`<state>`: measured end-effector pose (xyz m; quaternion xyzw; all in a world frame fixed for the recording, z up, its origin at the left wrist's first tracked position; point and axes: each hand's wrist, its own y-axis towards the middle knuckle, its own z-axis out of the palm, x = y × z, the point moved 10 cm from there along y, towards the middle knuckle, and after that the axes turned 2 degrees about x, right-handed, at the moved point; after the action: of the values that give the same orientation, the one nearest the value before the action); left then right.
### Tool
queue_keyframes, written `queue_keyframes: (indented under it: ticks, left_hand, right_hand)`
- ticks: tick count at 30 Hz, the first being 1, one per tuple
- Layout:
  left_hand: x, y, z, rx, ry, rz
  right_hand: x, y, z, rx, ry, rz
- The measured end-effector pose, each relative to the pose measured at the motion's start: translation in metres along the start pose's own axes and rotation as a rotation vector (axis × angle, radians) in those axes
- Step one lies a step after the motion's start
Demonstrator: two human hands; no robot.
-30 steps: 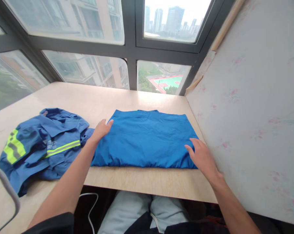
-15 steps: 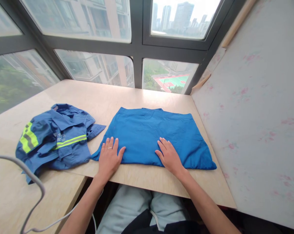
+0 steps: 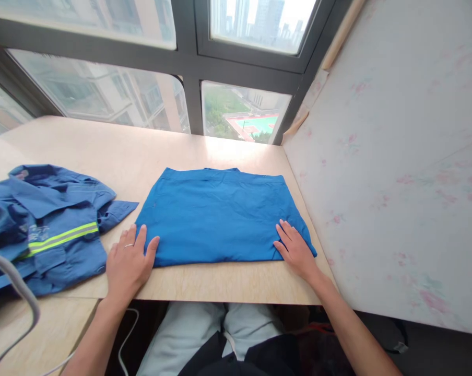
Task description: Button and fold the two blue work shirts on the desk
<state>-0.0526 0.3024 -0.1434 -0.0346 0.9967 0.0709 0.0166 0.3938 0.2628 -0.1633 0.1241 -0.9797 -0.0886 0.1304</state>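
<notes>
Now the left hand (image 3: 128, 267) has been moved to the near left corner of the folded blue cloth (image 3: 220, 219), and the right hand (image 3: 295, 250) has been shifted from the middle to the near right corner. With that, the front edge seems to have been drawn straighter, so the smoothing looks further along. Just left of the left hand, a jacket (image 3: 63, 209) is laid rumpled. Between the hands and away beyond them, the cloth is spread on the table (image 3: 228, 282). Both hands are laid palm-down, fingers extended, with nothing grasped.
</notes>
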Motion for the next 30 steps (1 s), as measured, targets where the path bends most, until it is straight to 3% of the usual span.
queue_keyframes:
  ticks: [5,14,19,24,30]
  left_hand:
    - [0.006,-0.001,-0.004,-0.027,-0.013,-0.021]
    - [-0.011,0.005,-0.004,-0.006,0.000,-0.033]
    - [-0.015,0.011,-0.005,-0.026,0.036,0.013]
    - [-0.008,0.016,-0.007,-0.025,0.059,0.009]
    - [0.022,0.012,-0.007,0.131,-0.115,-0.137]
  right_hand:
    - [-0.010,-0.005,-0.001,-0.021,-0.061,0.066]
    - [-0.037,-0.028,-0.001,-0.026,-0.176,0.202]
    - [-0.032,-0.050,0.001,-0.025,-0.218,0.243]
    - [-0.021,-0.067,0.005,-0.042,-0.256,0.243]
    - [-0.032,-0.060,0.011,0.030,-0.236,0.282]
